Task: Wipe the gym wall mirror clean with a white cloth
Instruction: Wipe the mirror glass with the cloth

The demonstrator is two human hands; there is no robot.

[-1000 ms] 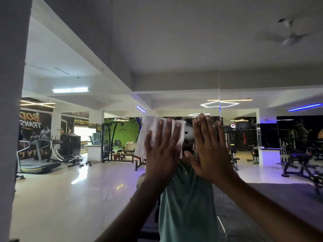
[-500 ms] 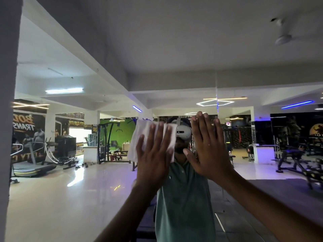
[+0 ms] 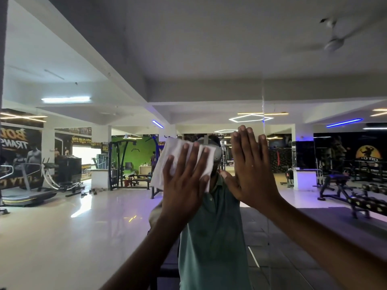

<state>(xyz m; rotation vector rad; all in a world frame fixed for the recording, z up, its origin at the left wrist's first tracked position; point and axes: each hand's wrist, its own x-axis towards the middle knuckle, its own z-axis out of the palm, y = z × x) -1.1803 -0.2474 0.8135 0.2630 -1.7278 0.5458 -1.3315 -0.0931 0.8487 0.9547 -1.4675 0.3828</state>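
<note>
The flat white cloth (image 3: 180, 162) lies pinned under the spread left hand (image 3: 184, 181) against the reflective glass wall mirror (image 3: 83, 227); the right hand (image 3: 251, 170), fingers straight, holds nothing, just beside it.

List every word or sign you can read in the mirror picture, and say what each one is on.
"BOD" over "TRANS", mirrored and cut off: dark poster at left.
"CITY CLUB GYM", mirrored: banner above the bright doorway.
Round yellow logo at right: lettering too blurred.
White cloth: no text.

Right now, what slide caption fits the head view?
Left hand presses a white cloth flat against the gym mirror; right hand rests bare beside it.
</note>
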